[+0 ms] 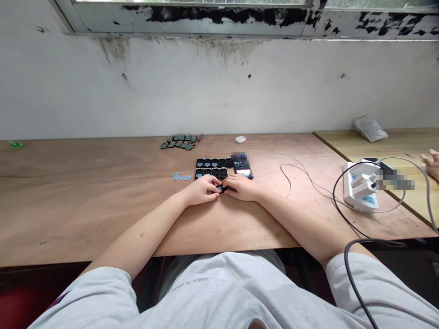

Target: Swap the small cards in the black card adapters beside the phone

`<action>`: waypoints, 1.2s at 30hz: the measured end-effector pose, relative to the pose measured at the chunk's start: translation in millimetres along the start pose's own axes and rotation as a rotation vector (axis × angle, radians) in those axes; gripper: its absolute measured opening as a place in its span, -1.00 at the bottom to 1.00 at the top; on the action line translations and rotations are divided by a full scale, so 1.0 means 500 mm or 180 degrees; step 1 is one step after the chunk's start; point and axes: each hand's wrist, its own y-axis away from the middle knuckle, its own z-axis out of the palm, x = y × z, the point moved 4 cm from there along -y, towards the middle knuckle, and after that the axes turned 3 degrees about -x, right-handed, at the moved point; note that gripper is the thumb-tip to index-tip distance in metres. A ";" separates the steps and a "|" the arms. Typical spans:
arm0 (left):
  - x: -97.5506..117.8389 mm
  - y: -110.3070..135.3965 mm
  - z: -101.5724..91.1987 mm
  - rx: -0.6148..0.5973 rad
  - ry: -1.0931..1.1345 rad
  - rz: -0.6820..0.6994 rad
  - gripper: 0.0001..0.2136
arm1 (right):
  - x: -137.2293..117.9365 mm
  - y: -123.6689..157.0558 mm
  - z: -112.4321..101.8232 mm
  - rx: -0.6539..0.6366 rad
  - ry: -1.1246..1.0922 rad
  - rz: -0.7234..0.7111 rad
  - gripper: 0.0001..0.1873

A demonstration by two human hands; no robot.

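My left hand (203,188) and my right hand (241,187) rest together on the wooden table (85,192), fingers pinched from both sides on one small black square part (220,188) between them. Just beyond my hands lie two rows of several similar black square parts with blue centres (212,167). A dark phone (243,171) lies at the right end of those rows. Farther back sits a cluster of small green square pieces (179,142). A few pale blue scraps (180,176) lie to the left of the rows.
A white power strip with plugs (361,188) and looping cables (308,183) lies at the right. A small white case (240,139) and a pen (200,137) sit near the wall. Another person's hand (432,162) shows at the right edge, over a second table.
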 end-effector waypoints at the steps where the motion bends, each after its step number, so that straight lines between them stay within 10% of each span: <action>1: 0.001 -0.001 0.000 0.0008 -0.0040 0.0012 -0.86 | 0.001 0.000 0.000 -0.0001 -0.0008 0.0002 -0.89; 36: 0.020 -0.005 0.014 -0.0078 -0.0479 -0.0352 -0.84 | -0.001 0.001 -0.004 0.0109 -0.0123 -0.0013 -0.78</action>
